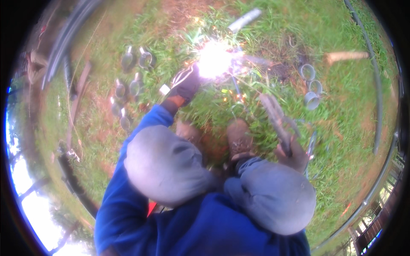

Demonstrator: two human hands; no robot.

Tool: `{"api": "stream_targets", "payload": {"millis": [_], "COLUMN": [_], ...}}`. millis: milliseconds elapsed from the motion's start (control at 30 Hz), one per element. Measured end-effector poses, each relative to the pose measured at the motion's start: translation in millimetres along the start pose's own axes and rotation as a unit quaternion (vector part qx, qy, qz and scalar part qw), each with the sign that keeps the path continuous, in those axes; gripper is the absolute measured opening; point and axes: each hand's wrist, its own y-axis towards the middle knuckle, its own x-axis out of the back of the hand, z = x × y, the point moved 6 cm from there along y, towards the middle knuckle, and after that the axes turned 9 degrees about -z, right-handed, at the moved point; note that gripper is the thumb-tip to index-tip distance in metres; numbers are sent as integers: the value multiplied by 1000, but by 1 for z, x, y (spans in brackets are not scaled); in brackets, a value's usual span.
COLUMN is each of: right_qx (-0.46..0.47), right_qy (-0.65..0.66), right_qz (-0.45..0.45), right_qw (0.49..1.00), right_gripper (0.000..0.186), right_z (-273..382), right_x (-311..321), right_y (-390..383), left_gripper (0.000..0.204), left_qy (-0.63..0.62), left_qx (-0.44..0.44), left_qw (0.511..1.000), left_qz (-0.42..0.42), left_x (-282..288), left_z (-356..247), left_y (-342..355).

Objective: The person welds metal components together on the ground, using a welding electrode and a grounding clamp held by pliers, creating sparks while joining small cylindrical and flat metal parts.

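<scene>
A glaring white welding arc (215,59) burns on the grass ahead of my boots, throwing sparks and washing out whatever lies beneath it. My right hand (294,157) is closed round the handle of a welding electrode holder (275,117). From its tip a thin welding rod (245,84) runs left into the glare. In a dark glove with pale stripes, my left hand (186,84) reaches to the left edge of the arc. Its fingers are lost in the brightness, so any hold is hidden.
Several short metal rings with tabs (146,59) lie at the left. Plain pipe rings (313,87) sit at the right, below a wooden handle-like piece (347,57). A grey tube (244,20) lies beyond the arc. Long dark pipes (70,36) cross the far left.
</scene>
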Motion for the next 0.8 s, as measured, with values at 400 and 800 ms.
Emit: {"api": "stream_targets", "payload": {"millis": [400, 800], "right_qx": [-51, -32], "right_qy": [-55, 8], "right_qz": [31, -35], "right_qw": [997, 999], "right_gripper": [79, 37], "right_z": [-2, 18], "right_x": [-2, 2], "right_y": [1, 3], "left_gripper": [39, 32], "left_qy": [3, 10], "left_qx": [4, 6], "left_qw": [1000, 1000], "left_qz": [-5, 0], "left_x": [7, -7], "left_z": [-4, 9], "left_y": [1, -2]}}
